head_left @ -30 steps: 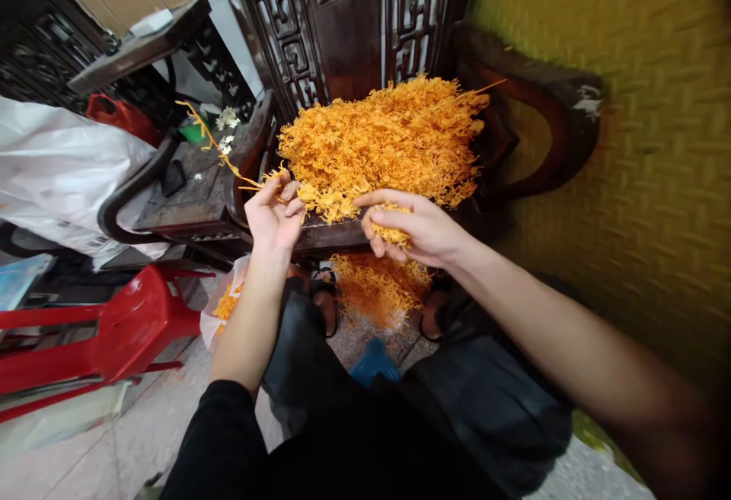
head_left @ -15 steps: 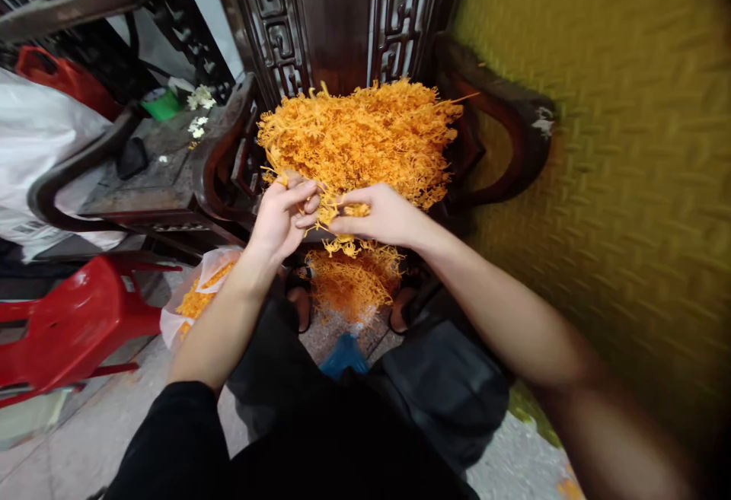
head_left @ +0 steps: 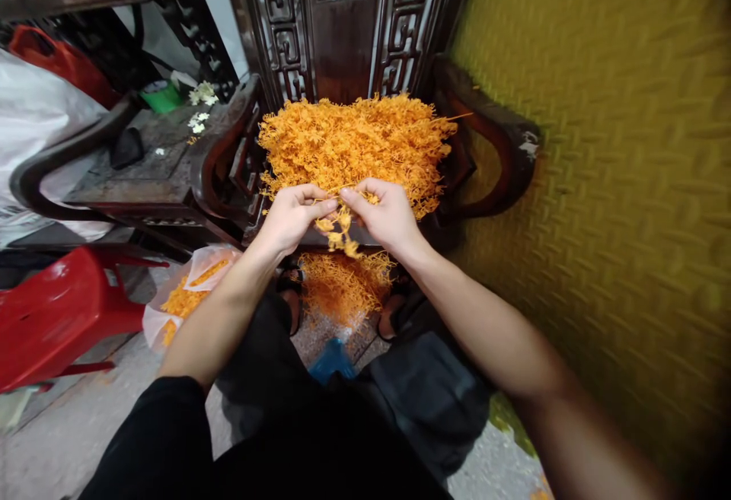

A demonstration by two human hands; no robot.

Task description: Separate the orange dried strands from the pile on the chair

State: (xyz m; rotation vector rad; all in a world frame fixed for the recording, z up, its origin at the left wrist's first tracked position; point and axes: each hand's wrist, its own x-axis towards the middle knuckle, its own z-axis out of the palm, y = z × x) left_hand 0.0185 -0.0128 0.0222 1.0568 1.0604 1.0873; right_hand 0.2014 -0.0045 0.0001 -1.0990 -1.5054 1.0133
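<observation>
Red stool [head_left: 57, 317] stands at my far left. My left hand [head_left: 291, 214] and right hand [head_left: 382, 214] pinch one small orange clump [head_left: 341, 230] between their fingertips, just in front of the big orange pile [head_left: 354, 142] on the dark wooden chair [head_left: 491, 142].

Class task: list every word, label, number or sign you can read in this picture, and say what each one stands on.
None can be read: no lettering shows on the carved wooden chair, the red stool, the white bag or the clear bag on the floor.
</observation>
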